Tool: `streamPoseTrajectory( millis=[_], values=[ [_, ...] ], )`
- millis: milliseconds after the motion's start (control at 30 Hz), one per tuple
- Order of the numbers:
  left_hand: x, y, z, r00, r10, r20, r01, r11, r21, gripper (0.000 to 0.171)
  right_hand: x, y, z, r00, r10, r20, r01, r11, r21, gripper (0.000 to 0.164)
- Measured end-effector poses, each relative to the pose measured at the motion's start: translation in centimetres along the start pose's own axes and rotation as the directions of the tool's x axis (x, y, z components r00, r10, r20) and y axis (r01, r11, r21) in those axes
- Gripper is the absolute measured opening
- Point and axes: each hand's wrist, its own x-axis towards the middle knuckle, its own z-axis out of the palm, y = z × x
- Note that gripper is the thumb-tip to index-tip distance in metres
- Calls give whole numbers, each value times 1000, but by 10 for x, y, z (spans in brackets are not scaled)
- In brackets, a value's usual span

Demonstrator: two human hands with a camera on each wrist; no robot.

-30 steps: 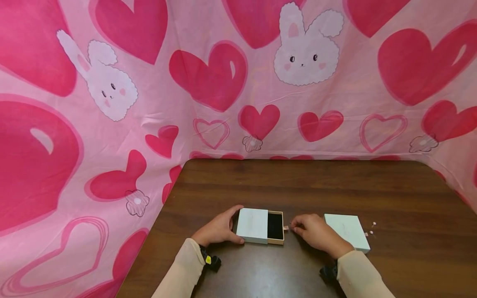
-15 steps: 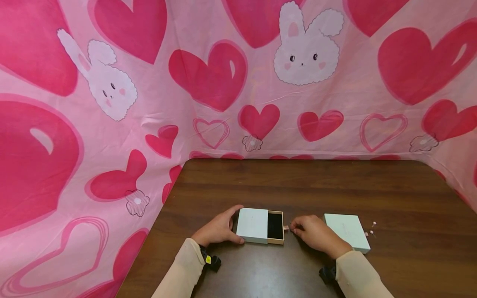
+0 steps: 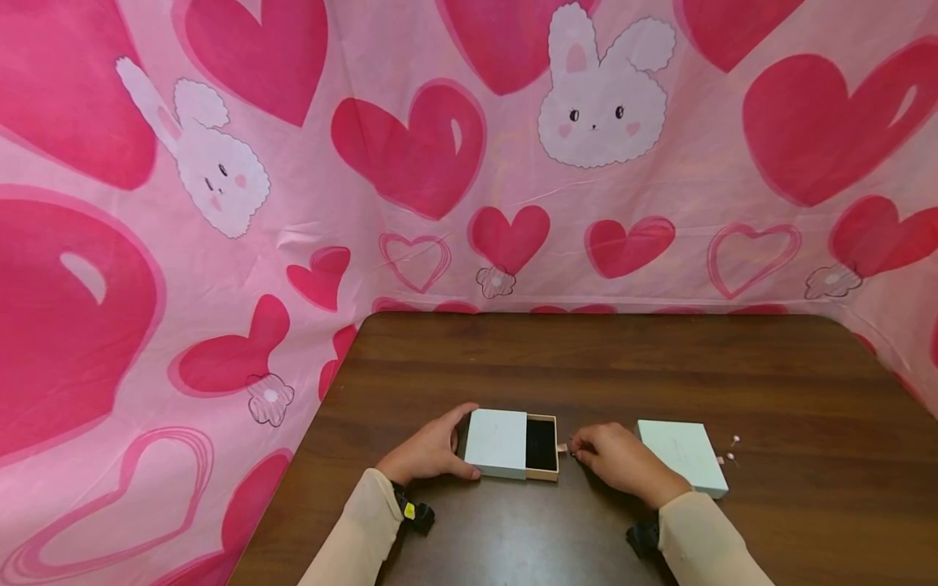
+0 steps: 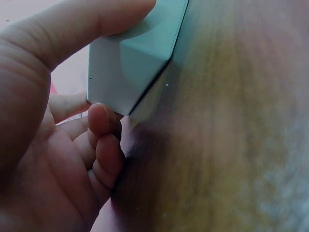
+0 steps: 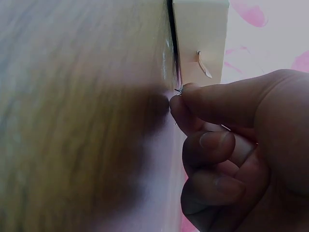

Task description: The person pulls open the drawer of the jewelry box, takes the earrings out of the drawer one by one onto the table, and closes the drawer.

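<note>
A pale mint drawer-style jewellery box (image 3: 497,443) lies on the table in the head view. Its tan inner drawer (image 3: 543,474) is slid partly out to the right, showing a black lining (image 3: 541,443). My left hand (image 3: 432,448) holds the sleeve's left end, thumb on the near side and fingers at the far side. In the left wrist view the thumb presses the box (image 4: 120,72). Just right of the drawer's ribbon pull tab (image 5: 204,65), my right hand (image 3: 623,460) pinches a small silvery metal piece (image 5: 179,90) between thumb and forefinger. Most of that piece is hidden.
A second mint box (image 3: 683,456), closed, lies to the right, partly behind my right wrist. Beside it are two small earrings with pale round heads, an upper earring (image 3: 736,440) and a lower earring (image 3: 730,457). The brown table (image 3: 586,358) ends at a pink curtain (image 3: 513,179).
My right hand shifts very slightly to the left, still pinching the silvery piece. The left hand and both boxes stay where they were.
</note>
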Motion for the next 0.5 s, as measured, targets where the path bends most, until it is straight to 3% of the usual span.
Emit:
streamPoseTrajectory(
  millis=[500],
  values=[
    [0,1,-1,1000,-18,-1,18,1000,17,100,1,-2,-1,999,29,29,-29,1000,-1,6]
  ],
)
